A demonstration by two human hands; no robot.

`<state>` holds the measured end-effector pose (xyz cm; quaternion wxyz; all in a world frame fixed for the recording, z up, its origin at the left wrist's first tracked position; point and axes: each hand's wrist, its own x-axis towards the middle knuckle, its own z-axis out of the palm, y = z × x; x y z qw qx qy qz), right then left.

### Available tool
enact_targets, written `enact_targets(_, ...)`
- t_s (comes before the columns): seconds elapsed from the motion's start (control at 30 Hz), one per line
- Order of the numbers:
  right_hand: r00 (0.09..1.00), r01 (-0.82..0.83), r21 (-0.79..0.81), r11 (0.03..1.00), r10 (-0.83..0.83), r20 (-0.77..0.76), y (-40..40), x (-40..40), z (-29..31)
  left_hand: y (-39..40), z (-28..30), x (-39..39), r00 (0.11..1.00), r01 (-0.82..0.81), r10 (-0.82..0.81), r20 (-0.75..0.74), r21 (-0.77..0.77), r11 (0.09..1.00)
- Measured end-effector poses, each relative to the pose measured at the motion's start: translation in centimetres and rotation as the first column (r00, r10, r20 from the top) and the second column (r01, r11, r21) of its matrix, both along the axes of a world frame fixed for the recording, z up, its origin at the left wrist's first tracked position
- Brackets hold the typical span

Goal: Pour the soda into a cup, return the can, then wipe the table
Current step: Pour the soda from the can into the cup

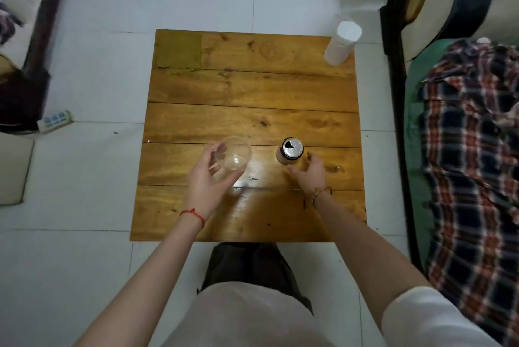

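Observation:
A clear plastic cup point(235, 156) stands on the wooden table point(250, 110), left of centre near the front. My left hand point(206, 178) curls round its near left side, thumb and fingers on the wall. An opened soda can point(291, 150) stands upright to the right of the cup. My right hand point(309, 173) hovers just in front and to the right of the can, fingers spread and relaxed, not touching it.
A white cylindrical container point(341, 43) stands at the table's far right corner. A bed with a plaid blanket point(471, 155) runs along the right side. White tiled floor point(84, 248) surrounds the table, with a power strip point(54, 120) at left.

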<state>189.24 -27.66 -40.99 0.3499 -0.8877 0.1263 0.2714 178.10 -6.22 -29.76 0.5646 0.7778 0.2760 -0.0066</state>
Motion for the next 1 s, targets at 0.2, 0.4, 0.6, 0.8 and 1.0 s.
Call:
enact_targets(0.2, 0.985, 0.068, 0.083, 0.994, -0.08, 0.151, 0.9, 0.2, -4.4, -0.4, -4.0, -0.1, 0.999, -0.001, 0.002, -0.035, 0.014, 1.0)
enact_targets(0.4, 0.963, 0.062, 0.148, 0.987, -0.098, 0.251, 1.5, 0.7, -5.9, -0.2, -5.5, -0.2, 0.999, 0.005, -0.003, -0.044, 0.052, 0.999)
enact_targets(0.6, 0.953, 0.031, 0.147, 0.989, -0.074, 0.295, 1.2, 0.9, -4.4, -0.4, -4.2, -0.1, 0.999, 0.014, -0.013, -0.045, 0.033, 0.999)
enact_targets(0.8, 0.966, -0.005, 0.32, 0.948, -0.078, 0.247, 0.3, 0.7, 3.1, -0.6, 0.3, 0.5, 1.0, 0.025, -0.026, 0.006, 0.031, 0.999)
enact_targets(1.0, 0.946, -0.102, 0.42, 0.902, -0.043, 0.322, -0.5, 0.1, 13.0, -0.7, 6.2, 0.8, 0.994, 0.082, -0.085, 0.061, 0.056, 0.995)
